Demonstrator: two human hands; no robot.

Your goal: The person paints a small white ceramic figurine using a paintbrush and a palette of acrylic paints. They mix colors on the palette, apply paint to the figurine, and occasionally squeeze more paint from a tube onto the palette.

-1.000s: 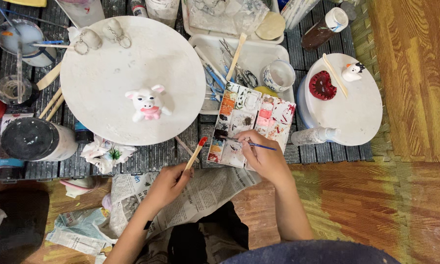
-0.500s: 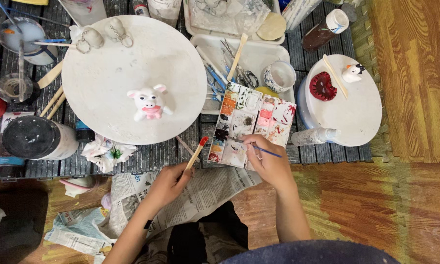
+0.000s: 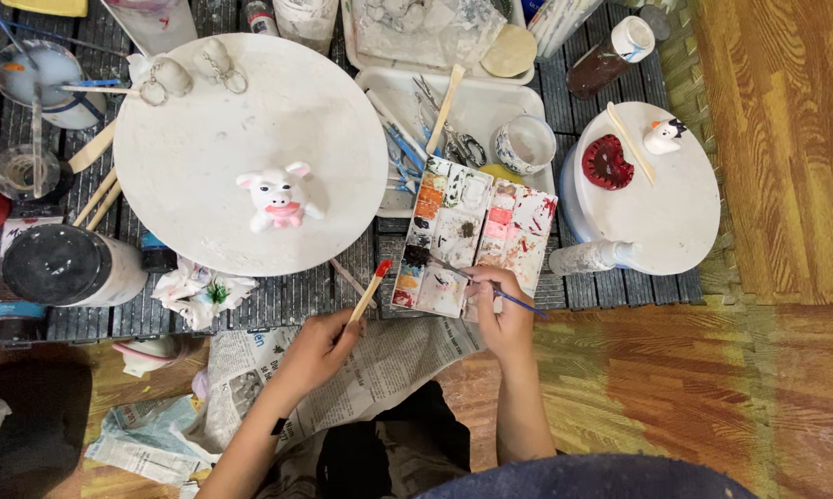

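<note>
two round boards (image 3: 204, 176), two figurines (image 3: 278, 197), one palette (image 3: 472, 236), two brushes (image 3: 370, 291).

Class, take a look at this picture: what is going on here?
A person sits at a low slatted table, painting small clay figures. The right hand holds a thin blue brush with its tip on a paint palette. The left hand holds a wooden stick with a red tip. A white pig figure with a pink scarf stands on the large round board; a small white figure stands on the smaller board.
</note>
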